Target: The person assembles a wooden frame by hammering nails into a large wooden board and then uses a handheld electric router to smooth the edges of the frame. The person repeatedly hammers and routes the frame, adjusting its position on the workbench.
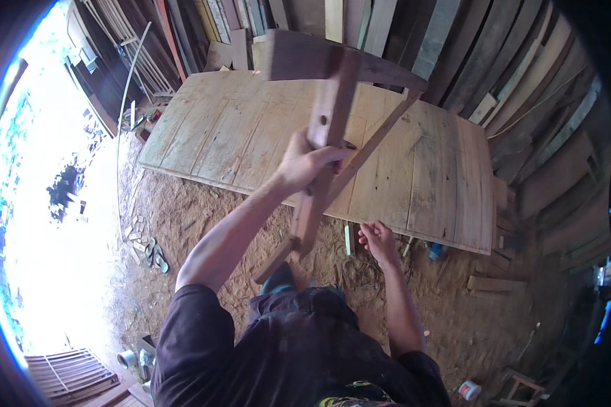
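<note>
My left hand [304,164] is wrapped round the long post of a wooden frame [335,95], holding it up over the near side of a large plank panel [251,129]. The post has dark holes in it. A wide dark board crosses its upper end, a thin slat slants down from that board's right end, and a short piece sticks out at the bottom. My right hand [379,243] is at the panel's near edge, right of the frame, with its fingers curled in. Whatever those fingers may hold is hidden.
Many boards [448,41] lean upright along the far and right sides. Sawdust and shavings cover the ground [197,217]. Sandals [156,256] and wood scraps lie at the left, a white tub [469,390] at the lower right, and a slatted wooden piece [71,374] at the lower left.
</note>
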`<action>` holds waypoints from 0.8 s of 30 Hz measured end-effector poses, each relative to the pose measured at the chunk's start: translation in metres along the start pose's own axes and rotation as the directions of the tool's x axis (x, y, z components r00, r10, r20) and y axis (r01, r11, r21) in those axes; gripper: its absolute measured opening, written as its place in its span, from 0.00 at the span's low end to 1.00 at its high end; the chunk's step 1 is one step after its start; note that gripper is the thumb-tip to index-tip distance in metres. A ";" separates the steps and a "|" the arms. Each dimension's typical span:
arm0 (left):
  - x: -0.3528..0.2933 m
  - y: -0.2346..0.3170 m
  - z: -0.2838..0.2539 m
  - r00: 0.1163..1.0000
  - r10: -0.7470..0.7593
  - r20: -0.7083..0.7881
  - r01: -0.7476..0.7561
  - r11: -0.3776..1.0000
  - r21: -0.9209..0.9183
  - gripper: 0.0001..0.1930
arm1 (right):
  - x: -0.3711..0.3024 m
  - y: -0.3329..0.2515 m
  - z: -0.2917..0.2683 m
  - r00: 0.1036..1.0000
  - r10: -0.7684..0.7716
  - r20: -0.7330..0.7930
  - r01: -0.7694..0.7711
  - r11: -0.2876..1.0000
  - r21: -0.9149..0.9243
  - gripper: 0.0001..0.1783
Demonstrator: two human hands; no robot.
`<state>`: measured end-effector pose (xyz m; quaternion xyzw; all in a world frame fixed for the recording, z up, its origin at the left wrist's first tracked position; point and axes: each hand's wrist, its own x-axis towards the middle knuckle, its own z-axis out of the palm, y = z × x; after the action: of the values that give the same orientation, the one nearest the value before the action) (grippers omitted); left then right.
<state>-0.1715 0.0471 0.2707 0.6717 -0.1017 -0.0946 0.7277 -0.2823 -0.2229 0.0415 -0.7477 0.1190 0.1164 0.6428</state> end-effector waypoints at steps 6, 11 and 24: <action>-0.096 0.014 -0.123 0.996 0.039 -0.079 -0.060 0.957 -0.283 0.26 | 0.070 -0.006 0.068 0.898 -0.399 -0.184 0.295 0.859 -0.419 0.30; -0.191 0.005 -0.222 0.978 -0.022 -0.209 -0.067 0.911 -0.407 0.31 | 0.107 -0.033 0.114 0.950 -0.223 -0.220 0.004 0.711 -0.703 0.49; -0.372 -0.171 -0.385 0.645 -0.512 -0.567 -0.095 0.683 -0.724 0.32 | 0.145 -0.071 0.141 0.916 0.218 -0.336 -0.231 0.973 0.003 0.10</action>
<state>-0.4236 0.5046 0.0625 0.3301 0.3292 0.0615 0.8825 -0.1251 -0.0778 0.0393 -0.7496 0.3092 0.0629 0.5819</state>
